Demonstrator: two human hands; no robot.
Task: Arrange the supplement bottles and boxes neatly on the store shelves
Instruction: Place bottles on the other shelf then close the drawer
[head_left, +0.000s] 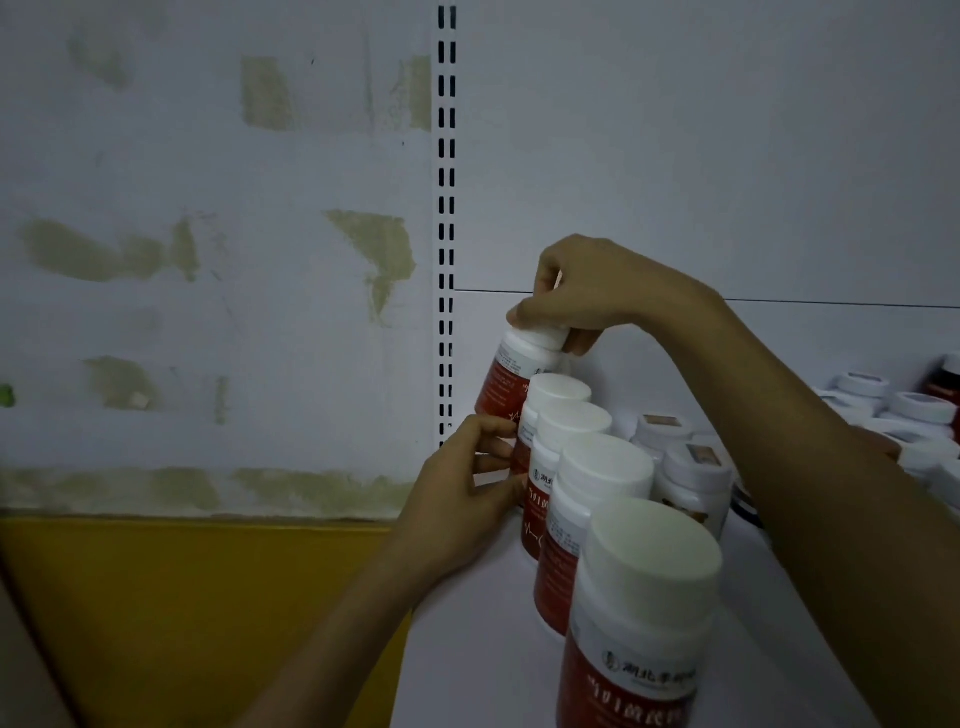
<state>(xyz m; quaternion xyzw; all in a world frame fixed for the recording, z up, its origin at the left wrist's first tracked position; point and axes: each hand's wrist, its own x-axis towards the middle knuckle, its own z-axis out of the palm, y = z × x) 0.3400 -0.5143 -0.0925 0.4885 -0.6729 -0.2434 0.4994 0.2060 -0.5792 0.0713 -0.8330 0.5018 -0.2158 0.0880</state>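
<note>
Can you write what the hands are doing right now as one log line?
right hand: grips cap of tilted red-label bottle | left hand: touches next bottle side | row stands on white shelf

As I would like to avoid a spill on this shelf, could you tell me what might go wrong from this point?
1. The right hand grips the tilted rear bottle by its cap alone. It may slip or swing into the next bottle and topple the row.
2. The row stands close to the left edge of the shelf, so a toppled bottle could roll off.
</note>
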